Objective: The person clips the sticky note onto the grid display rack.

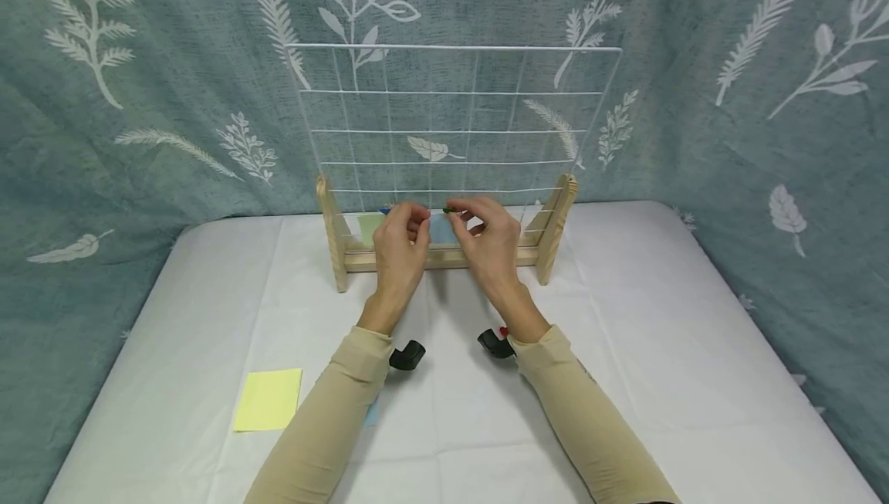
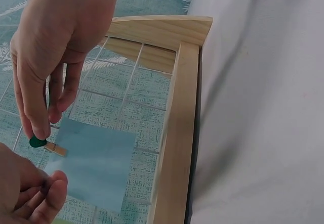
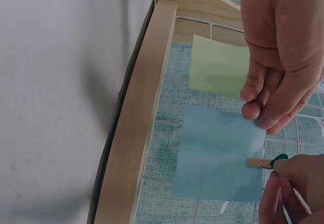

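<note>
Blue paper [image 3: 217, 155] against the lower middle of a wooden-footed wire rack [image 1: 430, 164], left hand [image 1: 403, 245] pinching its upper left corner, right hand [image 1: 491, 245] grasping a green-topped wooden clothespin [image 3: 257, 162], clothespin tip overlapping the paper's top edge.

A blue paper square [image 3: 217, 150] hangs against the wire grid [image 1: 468, 131], a green-topped clothespin [image 3: 256, 162] apparently clipping its edge.

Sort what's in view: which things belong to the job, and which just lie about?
In the job: blue square paper note; pale-green square paper note; wooden clothespin with green top; white wire grid; pale wooden stand.

Seemingly lying about: yellow square paper note; small red object.
</note>
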`<state>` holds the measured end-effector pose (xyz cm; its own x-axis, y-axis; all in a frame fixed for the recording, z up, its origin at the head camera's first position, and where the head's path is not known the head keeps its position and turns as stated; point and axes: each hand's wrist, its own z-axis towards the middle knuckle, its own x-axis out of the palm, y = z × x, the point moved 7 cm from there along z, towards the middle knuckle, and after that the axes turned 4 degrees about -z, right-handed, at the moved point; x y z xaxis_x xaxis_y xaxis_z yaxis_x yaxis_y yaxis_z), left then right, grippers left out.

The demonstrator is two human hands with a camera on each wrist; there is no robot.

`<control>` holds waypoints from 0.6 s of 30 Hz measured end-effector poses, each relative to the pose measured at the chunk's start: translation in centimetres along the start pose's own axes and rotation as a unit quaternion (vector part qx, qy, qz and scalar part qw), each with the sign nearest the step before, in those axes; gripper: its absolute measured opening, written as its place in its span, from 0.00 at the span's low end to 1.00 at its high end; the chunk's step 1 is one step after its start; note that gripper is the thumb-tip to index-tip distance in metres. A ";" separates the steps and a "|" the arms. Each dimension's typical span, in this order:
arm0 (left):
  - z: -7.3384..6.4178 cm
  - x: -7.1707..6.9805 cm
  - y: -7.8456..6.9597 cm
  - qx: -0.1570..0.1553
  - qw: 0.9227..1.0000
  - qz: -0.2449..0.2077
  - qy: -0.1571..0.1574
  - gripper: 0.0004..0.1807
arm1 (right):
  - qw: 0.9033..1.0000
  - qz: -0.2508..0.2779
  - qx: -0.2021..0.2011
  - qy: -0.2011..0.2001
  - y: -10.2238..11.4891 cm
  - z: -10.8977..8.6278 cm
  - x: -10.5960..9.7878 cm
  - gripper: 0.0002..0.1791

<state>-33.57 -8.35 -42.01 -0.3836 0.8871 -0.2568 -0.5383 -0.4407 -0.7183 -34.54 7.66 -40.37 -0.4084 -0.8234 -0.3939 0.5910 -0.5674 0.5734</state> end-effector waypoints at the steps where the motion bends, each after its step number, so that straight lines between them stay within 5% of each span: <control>1: -0.1 -0.1 0.0 0.001 1.000 0.000 -0.001 0.04 | 1.000 0.000 0.000 -0.002 0.1 -0.1 0.0 0.10; 13: -0.3 -0.3 0.1 0.010 1.000 0.006 -0.021 0.05 | 0.998 0.007 0.046 -0.032 -1.0 -1.6 -3.0 0.12; 18: -0.5 -0.8 0.1 0.012 0.999 0.010 -0.030 0.04 | 0.999 0.009 0.047 -0.010 -1.3 -2.5 -3.2 0.13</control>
<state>-32.91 -9.06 -42.22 -0.4377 0.8690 -0.2307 -0.5477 -0.4612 -0.6981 -32.29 11.02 -41.62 -0.4125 -0.8331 -0.3686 0.5311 -0.5486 0.6457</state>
